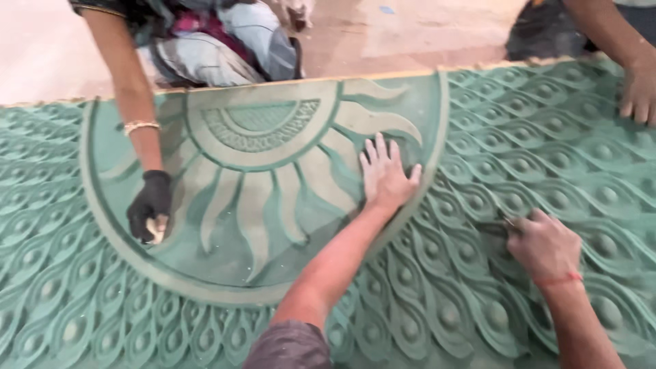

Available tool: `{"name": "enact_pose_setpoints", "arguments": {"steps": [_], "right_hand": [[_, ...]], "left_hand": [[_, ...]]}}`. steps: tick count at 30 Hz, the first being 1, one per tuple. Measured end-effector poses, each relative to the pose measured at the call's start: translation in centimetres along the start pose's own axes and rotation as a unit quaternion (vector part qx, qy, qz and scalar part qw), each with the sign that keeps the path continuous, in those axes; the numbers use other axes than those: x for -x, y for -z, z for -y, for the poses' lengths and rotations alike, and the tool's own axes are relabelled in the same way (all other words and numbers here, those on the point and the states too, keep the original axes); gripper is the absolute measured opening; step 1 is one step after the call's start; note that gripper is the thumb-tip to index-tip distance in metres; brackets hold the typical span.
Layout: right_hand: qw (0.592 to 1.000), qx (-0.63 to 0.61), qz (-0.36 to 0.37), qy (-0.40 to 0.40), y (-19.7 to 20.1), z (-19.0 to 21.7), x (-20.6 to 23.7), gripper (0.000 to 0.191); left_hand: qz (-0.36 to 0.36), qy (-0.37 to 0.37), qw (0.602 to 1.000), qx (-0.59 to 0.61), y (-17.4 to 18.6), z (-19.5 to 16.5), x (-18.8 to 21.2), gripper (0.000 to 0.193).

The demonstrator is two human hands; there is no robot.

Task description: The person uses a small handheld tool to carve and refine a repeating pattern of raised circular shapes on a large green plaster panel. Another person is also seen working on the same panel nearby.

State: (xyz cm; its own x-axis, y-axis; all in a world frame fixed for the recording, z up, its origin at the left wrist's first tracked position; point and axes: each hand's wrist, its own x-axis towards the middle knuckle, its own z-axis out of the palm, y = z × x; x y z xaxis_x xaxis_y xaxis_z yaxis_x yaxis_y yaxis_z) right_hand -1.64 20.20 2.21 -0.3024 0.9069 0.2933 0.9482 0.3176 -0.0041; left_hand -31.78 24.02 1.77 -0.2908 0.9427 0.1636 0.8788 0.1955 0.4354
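Pressing flat on the large green carved relief panel (pixel 478 301), the left hand (pixel 385 179) lies palm down with its fingers (pixel 373 152) spread wide, gripping nothing. It sits on the right side of the half-round sun motif (pixel 263 171), just inside the curved band that rings the rays, near the middle of the panel. Over to the right, the right hand (pixel 544 246) is curled into a loose fist around a thin dark tool (pixel 501 226), the tip poking out to the left and touching the scale pattern. That tool is small and blurred, so its exact kind is hard to make out. A red thread shows at that wrist.

Up at the far edge of the panel, another person leans in: a black-gloved hand (pixel 150 205) is closed on a small pale scrap (pixel 158 229), down on the left rim of the sun motif, with a gold bangle (pixel 140 126) higher up the bare forearm. At the far right corner, a third person's bare hand (pixel 640 92) rests with fingers bent on the scales.

The panel fills nearly the whole view, rows of raised eye-shaped scales running out to both sides of the sun. Beyond its far edge lies the pale floor (pixel 41 55).
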Motion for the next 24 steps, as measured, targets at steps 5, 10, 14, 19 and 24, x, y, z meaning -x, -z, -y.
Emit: {"name": "enact_pose_setpoints", "arguments": {"steps": [5,10,14,19,24], "right_hand": [[0.999,0.021,-0.034,0.020,-0.3,0.5,0.0,0.010],[0.999,0.037,-0.020,-0.028,-0.8,0.6,0.4,0.010],[0.997,0.048,-0.054,-0.030,-1.3,0.6,1.0,0.010],[0.996,0.038,-0.062,-0.043,-1.7,0.7,0.9,0.011],[0.995,0.052,-0.076,-0.039,-1.4,0.6,0.6,0.015]], "left_hand": [[-0.014,-0.008,1.000,0.021,-0.4,0.1,0.1,0.088],[-0.005,-0.009,1.000,0.026,-0.4,0.2,0.1,0.087],[-0.013,-0.011,1.000,0.023,-0.3,-0.1,0.1,0.089],[-0.007,-0.008,1.000,0.023,-0.5,-0.1,0.0,0.089],[-0.012,-0.010,1.000,0.023,-0.4,-0.2,-0.1,0.089]]}}
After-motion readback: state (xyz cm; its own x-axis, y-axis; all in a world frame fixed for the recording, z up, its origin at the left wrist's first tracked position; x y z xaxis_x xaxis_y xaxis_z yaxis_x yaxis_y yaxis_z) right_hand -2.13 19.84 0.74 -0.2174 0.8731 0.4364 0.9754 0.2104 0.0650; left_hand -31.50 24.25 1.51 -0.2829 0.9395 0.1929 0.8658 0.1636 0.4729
